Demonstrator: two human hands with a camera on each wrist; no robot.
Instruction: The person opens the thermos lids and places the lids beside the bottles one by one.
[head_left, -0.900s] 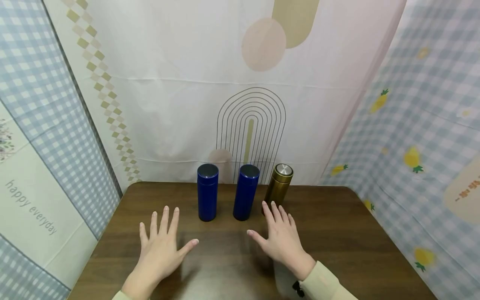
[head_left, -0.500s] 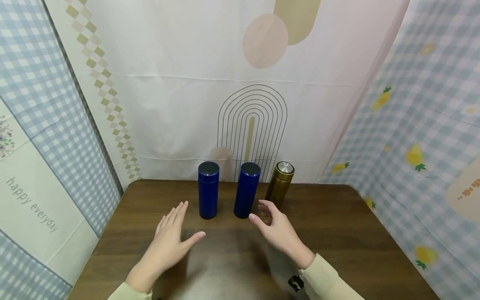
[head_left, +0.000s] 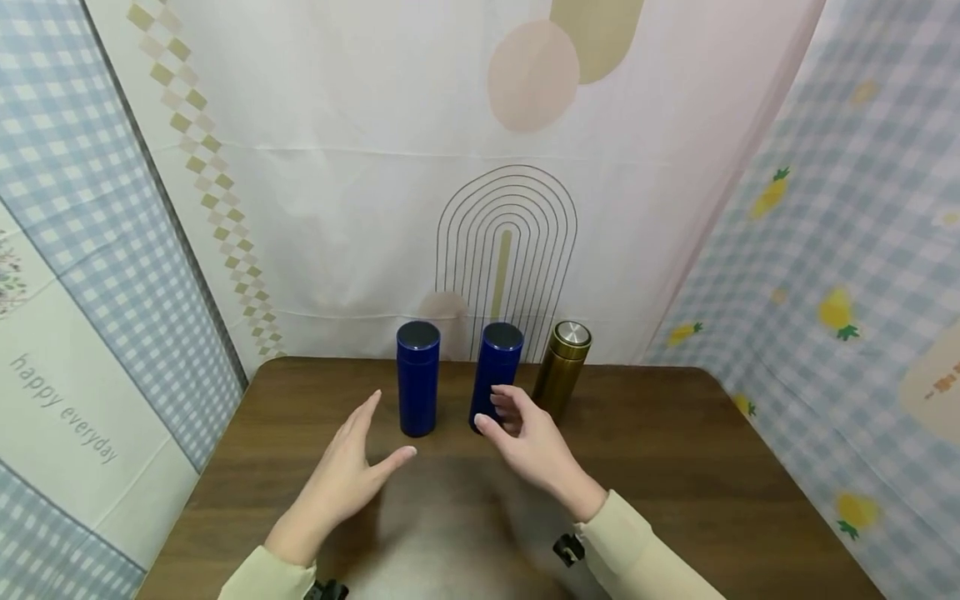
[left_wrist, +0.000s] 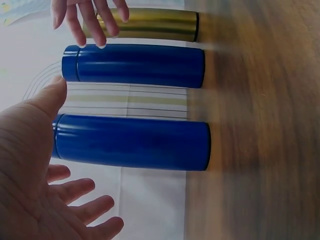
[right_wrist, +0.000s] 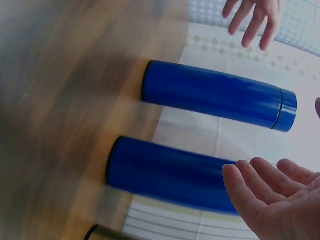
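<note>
Two blue thermos bottles stand upright near the back of the table: a left blue thermos [head_left: 417,383] and a middle blue thermos [head_left: 498,358], both with dark lid tops. To their right is a gold thermos [head_left: 561,367] with a silver lid top. My left hand [head_left: 341,479] is spread, thumb apart from the fingers, in front and to the left of the left blue thermos. My right hand [head_left: 536,442], fingers loosely bent and holding nothing, overlaps the lower part of the middle blue thermos in the head view. In the right wrist view, its fingertips [right_wrist: 230,172] overlap that thermos [right_wrist: 170,172].
The brown wooden table [head_left: 675,475] has its back edge against a pale patterned cloth [head_left: 337,233]. Blue checked cloths hang at the left [head_left: 142,275] and at the right [head_left: 802,333]. Dark straps with small devices [head_left: 568,549] show at both sleeves.
My right hand has moved left from in front of the gold thermos to the middle blue one, its fingers bending. The left hand has turned and shifted right. The bottles stay put.
</note>
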